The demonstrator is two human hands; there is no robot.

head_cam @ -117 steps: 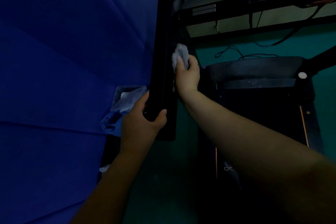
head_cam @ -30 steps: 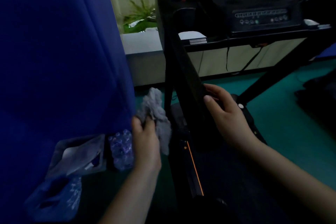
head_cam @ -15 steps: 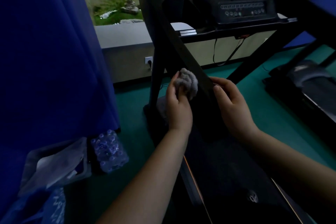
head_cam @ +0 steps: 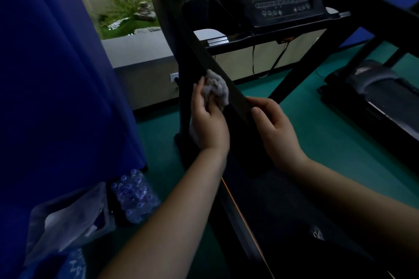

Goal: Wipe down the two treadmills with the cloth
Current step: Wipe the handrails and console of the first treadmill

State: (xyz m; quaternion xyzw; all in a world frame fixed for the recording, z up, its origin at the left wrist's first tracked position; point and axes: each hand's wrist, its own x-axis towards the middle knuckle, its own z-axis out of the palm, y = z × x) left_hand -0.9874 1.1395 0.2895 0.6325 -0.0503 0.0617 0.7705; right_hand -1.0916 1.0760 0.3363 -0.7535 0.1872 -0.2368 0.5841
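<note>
2 treadmills in view: near treadmill [head_cam: 260,206] w/ black deck underfoot, second treadmill [head_cam: 371,88] at right, cut off by frame edge. 1 console [head_cam: 281,7] w/ rows of buttons, top cropped, labels too dim to read. 1 grey cloth [head_cam: 215,89], bunched, pressed against left side of sloping handrail [head_cam: 217,68] of near treadmill. 2 hands: left hand [head_cam: 209,122] curled round cloth, fingers gripping it at the rail; right hand [head_cam: 275,129] just beside, thumb and fingers wrapped on lower end of same rail, fingertips partly hidden behind it. 2 bare forearms running in from bottom edge.

1 blue curtain [head_cam: 56,75] filling left side. 1 shrink-wrapped pack of water bottles [head_cam: 133,195] on green floor [head_cam: 328,142], bottle count unclear. 1 clear plastic bag [head_cam: 68,217] near it, contents hard to make out; something blue below, cropped at bottom-left. 1 wall socket [head_cam: 174,77] w/ plug. 1 patch of plants [head_cam: 127,13] beyond low ledge. 2 thin cables hanging under console. Small logo on deck, illegible. Whole scene dark, detail on black frame lost.
</note>
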